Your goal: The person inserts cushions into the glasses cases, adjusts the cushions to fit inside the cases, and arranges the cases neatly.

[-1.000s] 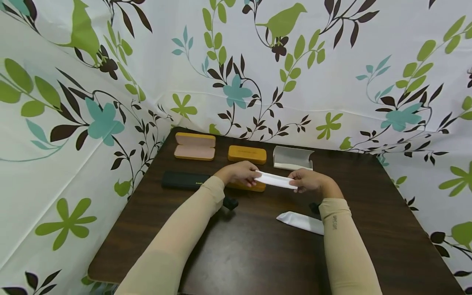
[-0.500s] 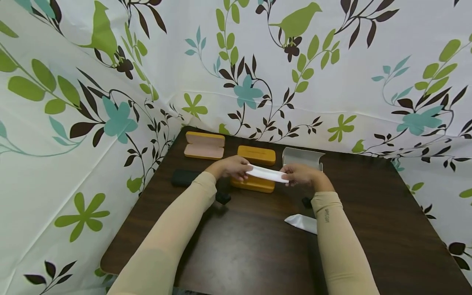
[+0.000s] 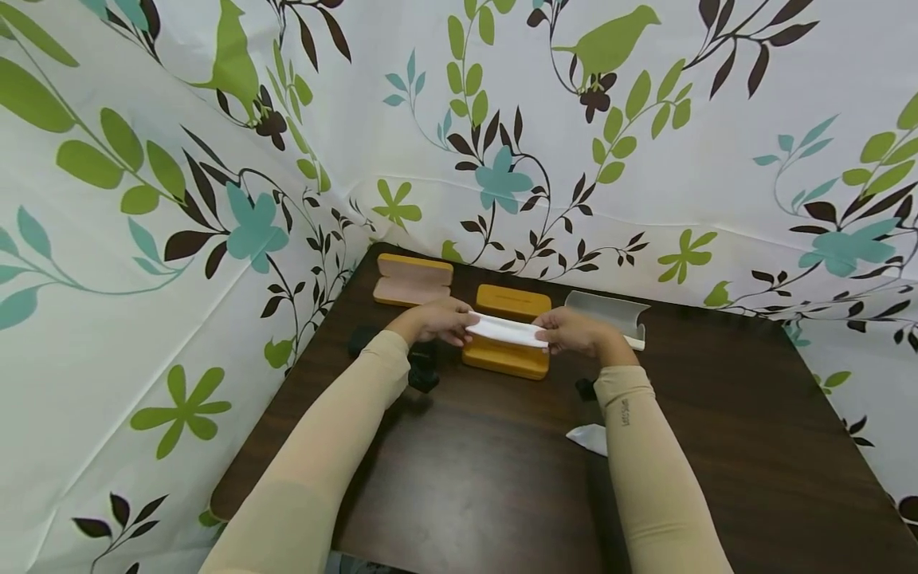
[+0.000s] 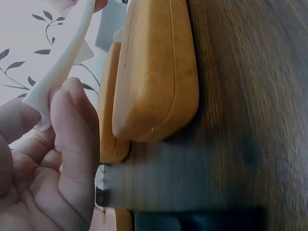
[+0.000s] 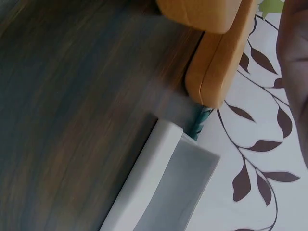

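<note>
A white strip (image 3: 508, 330) is held up off the tabletop (image 3: 473, 494), stretched between 2 hands. Its left end is pinched between the thumb and fingers of the left hand (image 3: 437, 320); its right end is gripped by the fingers of the right hand (image 3: 574, 331), though in the right wrist view only the margin of that hand is shown. In the head view, the back part of the nearer yellow case (image 3: 508, 360) is covered by the strip. Behind that case, closer to the tabletop's far edge, the farther yellow case (image 3: 512, 299) is placed, also closed. Near the far left corner an open yellow case (image 3: 412, 279) is seen, its lining pale pink. To the right of the farther yellow case, along the far edge, a white case (image 3: 606, 309) is left open, its inside grey. Toward the left edge, a dark case (image 3: 363, 341) is partly hidden by the left wrist. Nearer the front edge, a white piece (image 3: 590, 438) is partly covered by the right sleeve (image 3: 656, 462). The far edge is backed by a leaf-patterned curtain (image 3: 430, 191).
</note>
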Demonstrator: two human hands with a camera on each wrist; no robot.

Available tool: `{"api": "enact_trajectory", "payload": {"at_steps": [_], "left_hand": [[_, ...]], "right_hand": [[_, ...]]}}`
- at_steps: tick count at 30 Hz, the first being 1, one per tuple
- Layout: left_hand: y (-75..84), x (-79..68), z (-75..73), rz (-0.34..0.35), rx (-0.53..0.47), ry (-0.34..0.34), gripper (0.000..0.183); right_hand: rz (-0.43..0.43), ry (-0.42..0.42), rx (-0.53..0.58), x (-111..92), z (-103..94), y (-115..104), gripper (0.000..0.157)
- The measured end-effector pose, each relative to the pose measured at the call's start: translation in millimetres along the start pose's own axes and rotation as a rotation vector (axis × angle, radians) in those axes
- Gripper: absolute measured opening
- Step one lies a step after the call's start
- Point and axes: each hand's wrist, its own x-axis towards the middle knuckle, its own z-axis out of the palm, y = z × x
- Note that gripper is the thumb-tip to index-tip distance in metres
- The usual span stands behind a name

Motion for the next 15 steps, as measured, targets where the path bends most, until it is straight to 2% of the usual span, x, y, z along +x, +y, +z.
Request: {"api": "enact_trajectory", "payload": {"at_steps": [9,15], "left_hand": [[-2.9,-8.2,-15.1,-0.017,-0.032,0.024,0.033],[-5.4,-12.2,-23.3,-0.017,-0.059,0.025,0.035]], "right_hand": [[0.031,-0.004,0.053,14.0,4.0,-11.3,0.02],[0.053,-0.001,0.025,21.7,6.9,-17.8,0.023]]}}
